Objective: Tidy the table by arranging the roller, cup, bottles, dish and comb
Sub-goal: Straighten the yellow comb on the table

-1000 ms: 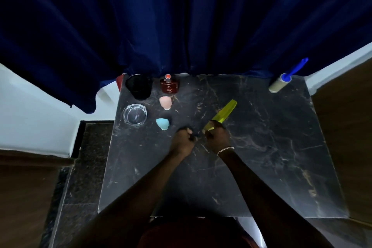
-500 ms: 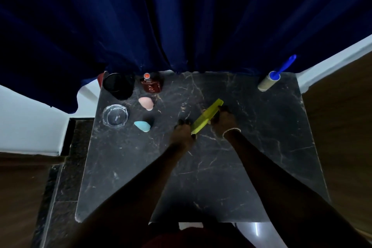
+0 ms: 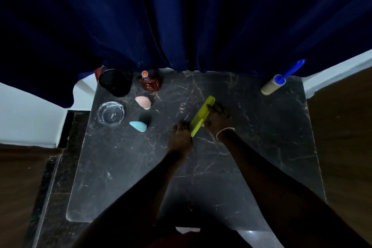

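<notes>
One comb [image 3: 202,117], one roller [image 3: 273,85], one cup [image 3: 115,82], one red bottle [image 3: 149,83], one glass dish [image 3: 111,113], two sponges, pink [image 3: 143,102] and blue [image 3: 138,126], and two hands, left [image 3: 180,135] and right [image 3: 217,119].

Single head-worn wide-angle view, looking steeply down and forward over a dark marble table [image 3: 251,163] from its near edge. Both forearms enter from the bottom of frame. A blue curtain [image 3: 181,16] fills the upper half beyond the table's far edge. Edges bow outward.
</notes>
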`<state>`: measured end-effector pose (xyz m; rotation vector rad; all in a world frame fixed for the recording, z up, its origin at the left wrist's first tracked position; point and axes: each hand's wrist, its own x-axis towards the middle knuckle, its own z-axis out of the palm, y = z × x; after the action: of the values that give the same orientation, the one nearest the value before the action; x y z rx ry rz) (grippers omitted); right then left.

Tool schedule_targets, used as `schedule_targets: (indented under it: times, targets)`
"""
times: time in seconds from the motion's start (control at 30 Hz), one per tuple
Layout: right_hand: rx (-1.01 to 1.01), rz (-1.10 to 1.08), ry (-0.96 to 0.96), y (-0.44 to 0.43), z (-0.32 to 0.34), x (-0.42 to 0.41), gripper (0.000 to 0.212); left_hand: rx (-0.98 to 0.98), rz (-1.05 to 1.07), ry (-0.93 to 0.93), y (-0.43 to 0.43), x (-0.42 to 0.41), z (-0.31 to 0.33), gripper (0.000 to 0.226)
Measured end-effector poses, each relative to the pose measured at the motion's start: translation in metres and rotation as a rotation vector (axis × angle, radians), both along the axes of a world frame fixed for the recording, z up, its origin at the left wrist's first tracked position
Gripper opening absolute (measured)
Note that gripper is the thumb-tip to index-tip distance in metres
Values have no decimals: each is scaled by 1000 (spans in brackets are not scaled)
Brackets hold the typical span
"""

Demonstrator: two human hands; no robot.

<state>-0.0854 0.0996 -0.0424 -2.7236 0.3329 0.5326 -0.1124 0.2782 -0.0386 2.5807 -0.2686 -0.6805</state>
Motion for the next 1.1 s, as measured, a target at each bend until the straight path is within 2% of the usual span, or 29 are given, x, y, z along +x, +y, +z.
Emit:
schedule_targets:
  times: [0.47,0.93,1.1]
  targets:
    - [-69,337,4,67,-12,80,80,57,156,-21,50,28,-4,54]
    - [-28,371,34,77,-22,106,93,3,221,-61,54,36,5,46]
    - [-3,327,-14,79,-9,95,85,36,180,-83,57,30,11,53]
